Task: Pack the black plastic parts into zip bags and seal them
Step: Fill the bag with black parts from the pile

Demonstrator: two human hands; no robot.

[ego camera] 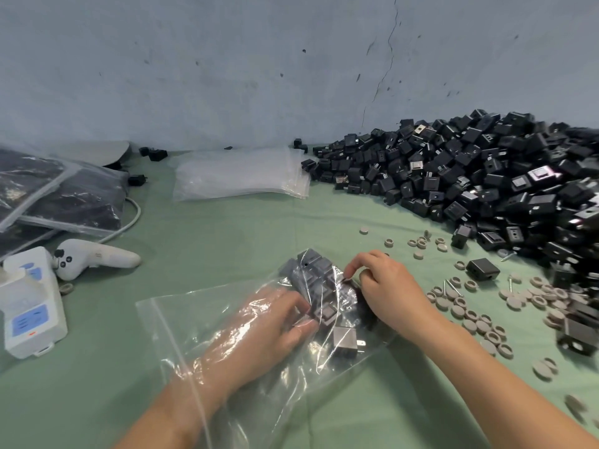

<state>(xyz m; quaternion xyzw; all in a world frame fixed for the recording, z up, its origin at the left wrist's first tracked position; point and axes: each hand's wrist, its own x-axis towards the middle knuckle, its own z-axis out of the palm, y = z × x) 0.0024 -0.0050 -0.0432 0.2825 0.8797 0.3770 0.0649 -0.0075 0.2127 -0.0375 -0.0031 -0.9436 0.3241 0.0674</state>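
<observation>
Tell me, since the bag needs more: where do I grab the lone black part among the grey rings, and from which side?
Probably from above, pinching the black part across its two flat side walls: it is boxy, sits flat on the cloth, apart from the pile, with only low rings around it.

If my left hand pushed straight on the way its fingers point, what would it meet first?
The black parts bunched inside the zip bag; the left hand seems to pinch one of them.
</observation>
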